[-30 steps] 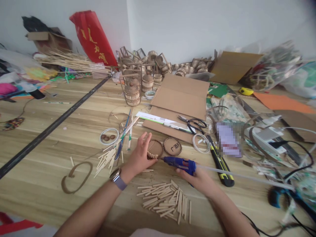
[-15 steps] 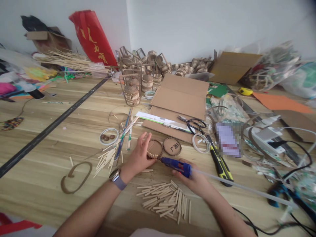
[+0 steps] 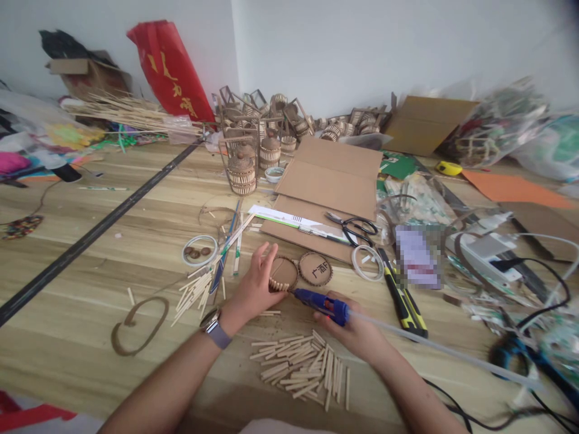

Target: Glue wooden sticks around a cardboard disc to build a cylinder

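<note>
My right hand point(image 3: 355, 328) is wrapped round a blue glue gun point(image 3: 323, 304) with a long clear stick out of its back. The nozzle points left, at the near edge of a round cardboard piece point(image 3: 284, 271) with short wooden pegs along its near rim. My left hand point(image 3: 256, 283) is at that piece's left side, thumb along the near rim and fingers raised apart from the thumb. A second cardboard disc point(image 3: 315, 269) with dark characters lies beside it. Short wooden sticks point(image 3: 303, 367) are heaped in front of me.
Black scissors point(image 3: 359, 230), a tape roll point(image 3: 367, 263) and a yellow-black cutter point(image 3: 404, 301) lie to the right. Small stick-and-cardboard baskets point(image 3: 242, 172) stand behind, near cardboard sheets point(image 3: 332, 175). A black strip point(image 3: 104, 223) crosses the left side.
The glue gun and my right hand have shifted very slightly left. My left hand and the round piece hold nearly the same position.
</note>
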Motion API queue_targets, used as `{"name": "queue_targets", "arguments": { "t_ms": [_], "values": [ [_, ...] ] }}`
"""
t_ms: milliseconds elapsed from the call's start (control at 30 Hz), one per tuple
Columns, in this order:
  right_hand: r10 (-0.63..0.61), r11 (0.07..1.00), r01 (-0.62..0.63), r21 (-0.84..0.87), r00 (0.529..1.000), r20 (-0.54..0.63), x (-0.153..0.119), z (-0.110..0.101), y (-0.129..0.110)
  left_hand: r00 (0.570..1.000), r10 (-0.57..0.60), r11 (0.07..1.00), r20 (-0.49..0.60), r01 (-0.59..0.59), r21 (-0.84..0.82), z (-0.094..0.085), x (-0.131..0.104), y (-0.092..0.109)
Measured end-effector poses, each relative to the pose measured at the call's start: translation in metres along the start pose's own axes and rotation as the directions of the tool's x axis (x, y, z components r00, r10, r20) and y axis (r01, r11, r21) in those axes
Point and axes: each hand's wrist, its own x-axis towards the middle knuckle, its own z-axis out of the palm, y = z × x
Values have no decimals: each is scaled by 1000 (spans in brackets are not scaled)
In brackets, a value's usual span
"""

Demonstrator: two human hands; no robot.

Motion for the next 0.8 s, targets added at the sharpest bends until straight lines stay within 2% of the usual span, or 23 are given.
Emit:
{"name": "queue_targets", "arguments": {
  "t_ms": [800],
  "values": [
    [12,1000,-12,-16,1000,-7,0,1,0,1000,0,1000,-5,0,4,0,1,1]
  ]
}}
